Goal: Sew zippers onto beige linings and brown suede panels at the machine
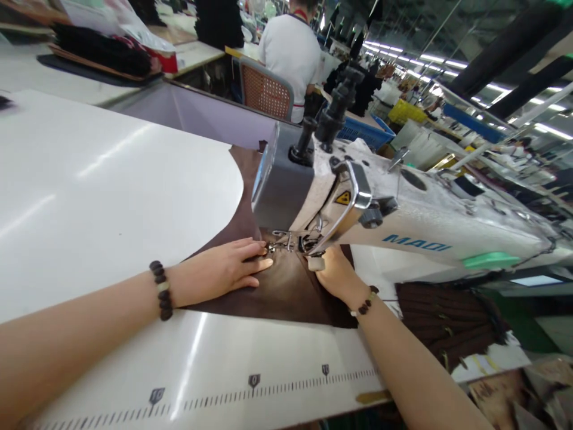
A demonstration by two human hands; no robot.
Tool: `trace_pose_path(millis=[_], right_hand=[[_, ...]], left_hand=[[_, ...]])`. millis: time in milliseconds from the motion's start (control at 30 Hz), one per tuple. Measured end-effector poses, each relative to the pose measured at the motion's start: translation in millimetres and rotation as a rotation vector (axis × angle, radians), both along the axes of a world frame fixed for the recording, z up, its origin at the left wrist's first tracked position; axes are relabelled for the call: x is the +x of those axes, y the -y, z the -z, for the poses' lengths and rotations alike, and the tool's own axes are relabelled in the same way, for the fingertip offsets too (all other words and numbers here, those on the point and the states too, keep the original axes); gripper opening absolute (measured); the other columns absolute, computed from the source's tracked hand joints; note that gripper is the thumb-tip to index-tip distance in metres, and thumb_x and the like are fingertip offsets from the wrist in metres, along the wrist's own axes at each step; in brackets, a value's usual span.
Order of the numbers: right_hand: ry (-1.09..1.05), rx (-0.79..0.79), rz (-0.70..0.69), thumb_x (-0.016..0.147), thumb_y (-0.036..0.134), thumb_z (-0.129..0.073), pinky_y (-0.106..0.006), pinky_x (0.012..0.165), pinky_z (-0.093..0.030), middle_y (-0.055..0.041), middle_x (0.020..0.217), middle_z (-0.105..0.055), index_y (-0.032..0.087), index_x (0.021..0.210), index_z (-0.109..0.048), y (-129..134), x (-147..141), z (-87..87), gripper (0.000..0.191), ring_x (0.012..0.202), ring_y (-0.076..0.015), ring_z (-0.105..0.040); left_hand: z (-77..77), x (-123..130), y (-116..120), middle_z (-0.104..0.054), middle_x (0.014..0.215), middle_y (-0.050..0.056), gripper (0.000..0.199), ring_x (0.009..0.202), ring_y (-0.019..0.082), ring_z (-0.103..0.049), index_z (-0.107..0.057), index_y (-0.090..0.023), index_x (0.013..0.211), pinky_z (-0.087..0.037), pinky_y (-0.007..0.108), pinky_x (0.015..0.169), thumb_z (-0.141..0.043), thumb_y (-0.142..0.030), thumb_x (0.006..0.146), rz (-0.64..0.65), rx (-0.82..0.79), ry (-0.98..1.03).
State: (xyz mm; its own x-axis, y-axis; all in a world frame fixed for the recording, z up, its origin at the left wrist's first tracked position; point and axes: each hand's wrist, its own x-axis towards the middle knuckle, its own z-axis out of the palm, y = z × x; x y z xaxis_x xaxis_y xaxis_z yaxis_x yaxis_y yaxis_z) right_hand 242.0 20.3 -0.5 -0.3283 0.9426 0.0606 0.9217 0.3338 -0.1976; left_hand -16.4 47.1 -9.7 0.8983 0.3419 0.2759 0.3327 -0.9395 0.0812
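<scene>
A dark brown piece of fabric [286,292] lies on the white sewing table [111,197], under the head of a sewing machine [380,209]. My left hand [224,269] rests flat on the fabric, fingers stretched toward the presser foot [271,246]. On the other side of the needle area, my right hand [335,272] is at the fabric beneath the machine head. Its fingers are hidden behind the machine's parts, so their grip cannot be made out. Both wrists wear dark beaded bracelets.
A printed ruler scale [255,391] runs along the table's front edge. Stacked brown fabric pieces [447,316] lie at the right. Dark folded cloth [102,51] sits on a table at the back left. A person in a white shirt [290,54] sits ahead near a brown chair [266,89].
</scene>
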Motion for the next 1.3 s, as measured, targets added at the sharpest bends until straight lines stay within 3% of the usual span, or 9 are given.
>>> trace_pose_path(millis=[133, 333, 500, 600, 667, 933, 1067, 1167, 1300], right_hand=[[0.175, 0.018, 0.097, 0.094, 0.026, -0.047, -0.049, 0.105, -0.038, -0.0204, 0.139, -0.046, 0.007, 0.123, -0.059, 60, -6, -2.3, 0.037, 0.130, -0.0319, -0.043], [0.280, -0.114, 0.078, 0.089, 0.039, -0.056, -0.048, 0.086, -0.053, -0.0257, 0.133, -0.049, 0.010, 0.134, -0.053, 143, -48, -19.3, 0.054, 0.117, -0.0385, -0.055], [0.105, -0.249, -0.018, 0.097, 0.032, -0.041, -0.045, 0.092, -0.050, -0.0154, 0.122, -0.062, 0.019, 0.132, -0.056, 100, -30, -42.3, 0.039, 0.107, -0.0256, -0.062], [0.136, -0.112, 0.078, 0.096, 0.034, -0.046, -0.061, 0.109, -0.026, -0.0118, 0.151, -0.030, 0.025, 0.137, -0.050, 63, 3, -32.6, 0.042, 0.139, -0.0320, -0.029], [0.163, -0.162, 0.138, 0.096, 0.038, -0.045, -0.062, 0.109, -0.024, -0.0115, 0.155, -0.020, 0.028, 0.142, -0.042, 55, 15, -23.0, 0.047, 0.143, -0.0344, -0.019], [0.339, -0.292, 0.168, 0.080, 0.056, -0.063, -0.056, 0.088, -0.049, -0.0272, 0.141, -0.040, 0.030, 0.141, -0.044, 127, -45, -34.2, 0.069, 0.123, -0.0468, -0.046], [0.228, -0.204, 0.086, 0.095, 0.047, -0.044, -0.052, 0.091, -0.048, -0.0211, 0.126, -0.058, 0.024, 0.137, -0.051, 96, -23, -43.5, 0.048, 0.111, -0.0329, -0.060], [0.221, 0.009, 0.154, 0.096, 0.036, -0.044, -0.057, 0.111, -0.026, -0.0136, 0.147, -0.038, 0.024, 0.141, -0.045, 48, 19, -29.7, 0.046, 0.137, -0.0291, -0.034], [0.274, -0.136, 0.237, 0.097, 0.040, -0.040, -0.058, 0.110, -0.025, -0.0108, 0.156, -0.019, 0.029, 0.147, -0.032, 32, 38, -3.2, 0.052, 0.143, -0.0324, -0.018]], left_hand=[[-6.8, -19, -12, -0.058, 0.130, 0.008, 0.038, 0.119, 0.021, -0.053, -0.061, -0.019, 0.123, -0.043, 0.034, 0.103, -0.033, -0.031, 0.101, -0.053, -0.147, -0.022], [-23.8, 0, 16, -0.067, 0.117, 0.009, 0.034, 0.108, 0.021, -0.062, -0.065, -0.015, 0.111, -0.051, 0.033, 0.095, -0.040, -0.034, 0.099, -0.195, -0.178, -0.030], [-9.7, 20, 37, -0.067, 0.111, 0.014, 0.035, 0.100, 0.025, -0.065, -0.065, -0.011, 0.108, -0.054, 0.036, 0.090, -0.051, -0.039, 0.094, -0.291, -0.036, -0.055], [2.1, 17, 40, -0.065, 0.116, 0.016, 0.041, 0.108, 0.027, -0.062, -0.064, -0.008, 0.113, -0.051, 0.037, 0.096, -0.051, -0.043, 0.094, -0.291, 0.052, -0.038], [5.3, 14, 39, -0.064, 0.119, 0.017, 0.046, 0.111, 0.028, -0.061, -0.063, -0.006, 0.115, -0.049, 0.039, 0.099, -0.048, -0.044, 0.095, -0.277, 0.081, -0.021], [0.3, 7, 29, -0.062, 0.125, 0.014, 0.044, 0.114, 0.027, -0.059, -0.062, -0.010, 0.120, -0.049, 0.038, 0.100, -0.048, -0.044, 0.095, -0.353, -0.032, -0.038], [5.2, 9, 32, -0.059, 0.129, 0.017, 0.056, 0.117, 0.030, -0.057, -0.062, -0.008, 0.121, -0.047, 0.041, 0.103, -0.046, -0.054, 0.092, -0.372, 0.021, -0.054], [9.8, 11, 38, -0.058, 0.129, 0.022, 0.066, 0.120, 0.033, -0.055, -0.060, -0.003, 0.122, -0.046, 0.044, 0.102, -0.040, -0.058, 0.093, -0.372, 0.049, -0.058], [14.7, 4, 37, -0.049, 0.139, 0.021, 0.064, 0.130, 0.033, -0.046, -0.055, -0.006, 0.129, -0.040, 0.047, 0.107, -0.035, -0.056, 0.095, -0.354, -0.021, -0.038]])
